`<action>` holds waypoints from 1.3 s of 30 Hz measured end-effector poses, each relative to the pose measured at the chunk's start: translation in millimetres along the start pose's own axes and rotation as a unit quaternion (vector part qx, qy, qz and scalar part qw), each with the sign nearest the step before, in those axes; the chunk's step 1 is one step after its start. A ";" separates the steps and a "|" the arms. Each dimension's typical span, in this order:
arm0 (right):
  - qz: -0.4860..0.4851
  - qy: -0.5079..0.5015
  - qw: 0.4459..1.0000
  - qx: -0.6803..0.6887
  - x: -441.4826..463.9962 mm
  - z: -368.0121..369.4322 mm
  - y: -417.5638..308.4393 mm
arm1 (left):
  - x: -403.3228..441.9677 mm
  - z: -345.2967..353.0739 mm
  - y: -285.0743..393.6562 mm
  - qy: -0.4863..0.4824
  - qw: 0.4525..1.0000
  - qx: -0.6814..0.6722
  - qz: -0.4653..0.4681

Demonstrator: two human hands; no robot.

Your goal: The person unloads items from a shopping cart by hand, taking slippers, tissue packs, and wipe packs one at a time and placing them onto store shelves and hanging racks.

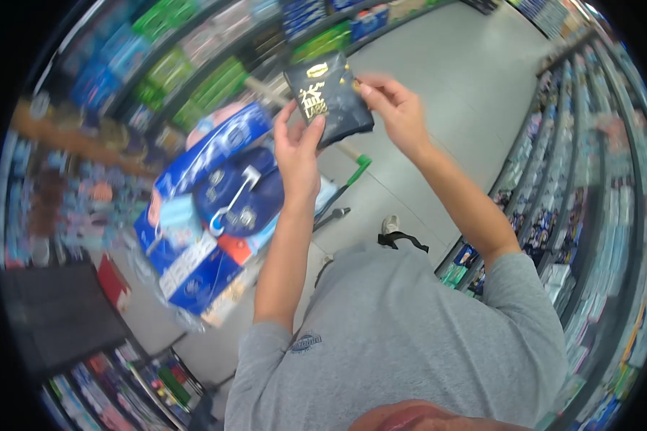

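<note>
A black packet [331, 93] with gold lettering is held up in front of me, over the aisle floor. My left hand [300, 147] grips its lower left edge, thumb on the front and fingers closed around the side. At the packet's right edge, my right hand [399, 111] has its thumb and fingertips pinched together against it. Just beyond my left forearm is a shopping cart with a green-ended handle [359, 171], loaded with large blue packages [201, 276] and a dark blue round-edged item [241, 190] with a white hanger.
Shelves of green and blue packs [223, 90] line the far left side. A long shelf rack [546, 194] with many small goods runs along the right. Grey tiled floor [446, 79] stretches between them. A dark flat panel [57, 312] stands at lower left.
</note>
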State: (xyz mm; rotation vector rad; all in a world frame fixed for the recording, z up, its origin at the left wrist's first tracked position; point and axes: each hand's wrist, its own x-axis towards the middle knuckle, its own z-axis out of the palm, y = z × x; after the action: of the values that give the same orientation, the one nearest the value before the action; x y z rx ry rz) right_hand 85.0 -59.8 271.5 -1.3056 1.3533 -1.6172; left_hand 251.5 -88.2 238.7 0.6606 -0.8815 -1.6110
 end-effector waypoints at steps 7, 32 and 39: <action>0.077 0.119 0.988 0.067 -35.5 -164.0 56.0 | 11.7 120.2 -124.2 -0.124 0.979 0.015 -0.161; 0.191 0.428 0.871 0.150 -19.6 -687.6 182.3 | 139.7 558.0 -526.3 -0.427 0.780 0.160 -0.429; 0.146 0.456 0.869 0.124 120.1 -850.4 167.5 | 262.8 741.8 -596.3 -0.502 0.763 0.121 -0.389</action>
State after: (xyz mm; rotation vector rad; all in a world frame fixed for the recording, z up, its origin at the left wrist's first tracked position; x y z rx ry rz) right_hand -776.4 53.8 168.4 -0.1013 1.6593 -2.1806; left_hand -732.1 -143.6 173.5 0.2733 -1.7656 -2.7298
